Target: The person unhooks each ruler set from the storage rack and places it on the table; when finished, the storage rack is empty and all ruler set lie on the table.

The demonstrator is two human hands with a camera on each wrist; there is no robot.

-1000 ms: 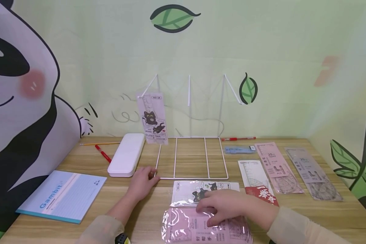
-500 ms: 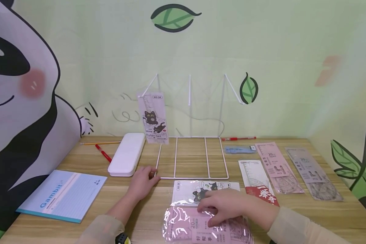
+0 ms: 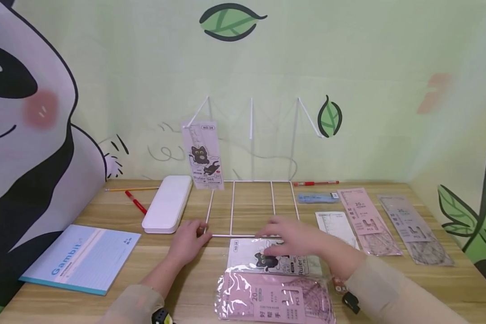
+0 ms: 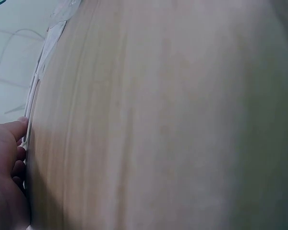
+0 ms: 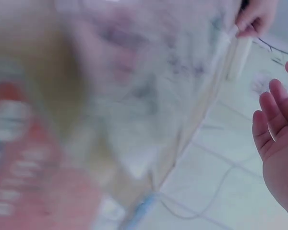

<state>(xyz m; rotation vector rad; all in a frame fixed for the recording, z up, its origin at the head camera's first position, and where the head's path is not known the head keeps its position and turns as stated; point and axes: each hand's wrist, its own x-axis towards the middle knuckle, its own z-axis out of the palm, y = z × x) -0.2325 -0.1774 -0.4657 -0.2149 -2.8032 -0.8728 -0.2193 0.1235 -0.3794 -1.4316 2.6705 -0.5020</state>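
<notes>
My left hand (image 3: 189, 239) pinches the near left corner of a white wire display rack (image 3: 231, 211). In the left wrist view, the thumb and curled fingers (image 4: 20, 125) lie against the wire. Over the far side of a white ruler set package (image 3: 243, 257) hovers my right hand (image 3: 297, 237), its fingers spread and holding nothing. The right wrist view shows that hand's fingers (image 5: 273, 103) extended. Just in front of the white package lies a clear-wrapped pink ruler set (image 3: 272, 302). A pink cat-print ruler set (image 3: 204, 157) hangs on the rack's left hook.
At left are a blue notebook (image 3: 83, 258), a white pencil case (image 3: 168, 204), a red pen (image 3: 136, 202) and a pencil (image 3: 131, 189). At right lie a pink ruler set (image 3: 368, 222), a grey one (image 3: 415, 229), a white-red package (image 3: 336, 225) and a blue item (image 3: 317, 198).
My right hand has lifted off the pink ruler set and moved forward, over the white package's far edge near the rack. The left hand has stayed at the rack's corner.
</notes>
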